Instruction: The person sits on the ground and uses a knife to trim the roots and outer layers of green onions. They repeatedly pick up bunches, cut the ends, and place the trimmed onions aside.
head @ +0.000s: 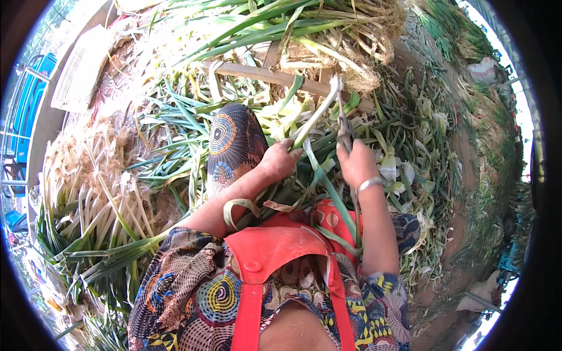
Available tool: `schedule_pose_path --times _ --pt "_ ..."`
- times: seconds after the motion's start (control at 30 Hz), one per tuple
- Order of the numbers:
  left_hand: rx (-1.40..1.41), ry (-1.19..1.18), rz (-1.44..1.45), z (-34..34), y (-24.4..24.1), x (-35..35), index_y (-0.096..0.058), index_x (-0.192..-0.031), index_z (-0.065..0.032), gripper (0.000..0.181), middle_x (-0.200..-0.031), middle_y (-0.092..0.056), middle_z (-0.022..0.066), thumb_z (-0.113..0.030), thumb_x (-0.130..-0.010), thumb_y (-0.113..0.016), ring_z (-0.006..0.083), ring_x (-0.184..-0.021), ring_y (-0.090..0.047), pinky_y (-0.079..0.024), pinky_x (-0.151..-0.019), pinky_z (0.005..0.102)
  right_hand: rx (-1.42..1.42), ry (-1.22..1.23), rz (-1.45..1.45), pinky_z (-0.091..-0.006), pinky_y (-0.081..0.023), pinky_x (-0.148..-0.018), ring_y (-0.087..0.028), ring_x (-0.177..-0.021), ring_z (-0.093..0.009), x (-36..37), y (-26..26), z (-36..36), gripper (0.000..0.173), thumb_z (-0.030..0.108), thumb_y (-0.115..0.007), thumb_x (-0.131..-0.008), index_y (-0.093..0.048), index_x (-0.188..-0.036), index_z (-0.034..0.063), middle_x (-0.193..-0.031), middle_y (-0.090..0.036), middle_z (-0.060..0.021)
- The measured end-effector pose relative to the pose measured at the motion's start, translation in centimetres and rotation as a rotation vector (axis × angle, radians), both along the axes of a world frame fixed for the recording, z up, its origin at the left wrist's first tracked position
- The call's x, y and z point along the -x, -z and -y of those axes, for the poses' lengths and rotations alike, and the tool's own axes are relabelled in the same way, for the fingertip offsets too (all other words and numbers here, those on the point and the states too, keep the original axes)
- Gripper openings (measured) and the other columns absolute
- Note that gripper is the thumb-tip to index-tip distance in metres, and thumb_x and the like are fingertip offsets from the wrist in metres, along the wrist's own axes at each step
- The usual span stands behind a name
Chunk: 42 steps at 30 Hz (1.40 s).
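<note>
My left hand (281,160) is closed around a long green onion (317,115), whose white root end points up and away from me. My right hand (358,163) grips a dark metal hand tool (345,123); its narrow tip is at the roots, and its exact kind cannot be told. Green leaves hang from between my hands down over my red apron (281,250). Peeled leaves and pale husks (388,166) lie about my knees. Just past the onion's root end is a wooden frame (272,77) with a heap of untrimmed green onions (351,39) on it.
A pile of green onions with white stalks (101,184) lies at my left, roots away from me. At the upper left is a pale slatted panel (83,66). Leaf litter (439,153) spreads to my right, with more green onions (487,166) in a long row beyond a brown strip.
</note>
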<state>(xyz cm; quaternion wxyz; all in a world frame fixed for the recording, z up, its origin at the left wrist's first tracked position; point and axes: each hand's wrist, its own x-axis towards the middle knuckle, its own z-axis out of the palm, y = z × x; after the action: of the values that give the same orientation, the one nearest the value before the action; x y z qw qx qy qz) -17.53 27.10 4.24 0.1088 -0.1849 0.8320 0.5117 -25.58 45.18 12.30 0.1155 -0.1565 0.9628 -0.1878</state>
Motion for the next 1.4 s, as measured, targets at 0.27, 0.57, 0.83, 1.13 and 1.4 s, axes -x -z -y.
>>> schedule_pose_path --times 0.27,0.57,0.83,1.13,1.4 --pt "-0.549 -0.067 0.116 1.9 -2.0 0.5 -0.055 -0.113 -0.0001 0.034 -0.072 -0.052 0.0024 -0.027 -0.093 -0.055 0.0112 -0.059 -0.05 -0.044 -0.052 0.0277 0.036 0.036 -0.053 -0.0496 -0.046 -0.073 -0.057 -0.085 -0.047 0.9 1.5 -0.1 0.041 0.035 -0.06 -0.086 -0.055 -0.083 -0.0056 -0.084 -0.06 -0.0306" --pt "-0.62 0.11 0.073 6.1 -9.6 -3.9 -0.048 -0.127 0.0002 0.037 -0.075 -0.055 0.0015 -0.021 -0.096 -0.051 0.0094 -0.062 -0.055 -0.048 -0.057 0.0252 0.051 0.039 0.071 -0.0443 -0.048 -0.07 -0.062 -0.078 -0.039 -0.9 7.5 -7.8 0.048 0.045 -0.059 -0.086 -0.06 -0.09 -0.0031 -0.084 -0.064 -0.0261" --pt "-0.546 0.444 0.228 7.2 -12.3 -6.3 -0.047 -0.129 0.0036 0.041 -0.092 -0.062 0.0053 -0.016 -0.095 -0.054 0.0111 -0.077 -0.058 -0.049 -0.072 0.0264 1.404 0.304 0.545 -0.0247 -0.043 -0.049 -0.058 -0.059 -0.011 3.7 -3.2 -5.3 0.041 0.045 -0.062 -0.087 -0.058 -0.098 0.0062 -0.081 -0.063 -0.0027" --pt "-0.708 0.518 0.363 7.6 -11.9 -7.2 -0.05 -0.127 0.0016 0.041 -0.09 -0.06 0.0042 -0.023 -0.095 -0.054 0.0102 -0.077 -0.057 -0.049 -0.07 0.025 1.35 -0.004 0.811 -0.025 -0.04 -0.047 -0.053 -0.054 -0.011 -0.7 -6.0 -6.3 0.031 0.014 -0.077 -0.076 -0.058 -0.096 -0.0012 -0.074 -0.062 -0.0082" --pt "-0.681 0.465 0.225 8.1 -12.4 -8.9 -0.053 -0.126 -0.0014 0.039 -0.084 -0.059 0.0004 -0.027 -0.096 -0.052 0.0062 -0.071 -0.054 -0.046 -0.061 0.0204 0.365 -0.447 -0.151 -0.033 -0.05 -0.066 -0.062 -0.073 -0.023 -0.4 -9.7 -6.7 0.028 0.004 -0.074 -0.073 -0.062 -0.097 0.0004 -0.088 -0.066 -0.0124"
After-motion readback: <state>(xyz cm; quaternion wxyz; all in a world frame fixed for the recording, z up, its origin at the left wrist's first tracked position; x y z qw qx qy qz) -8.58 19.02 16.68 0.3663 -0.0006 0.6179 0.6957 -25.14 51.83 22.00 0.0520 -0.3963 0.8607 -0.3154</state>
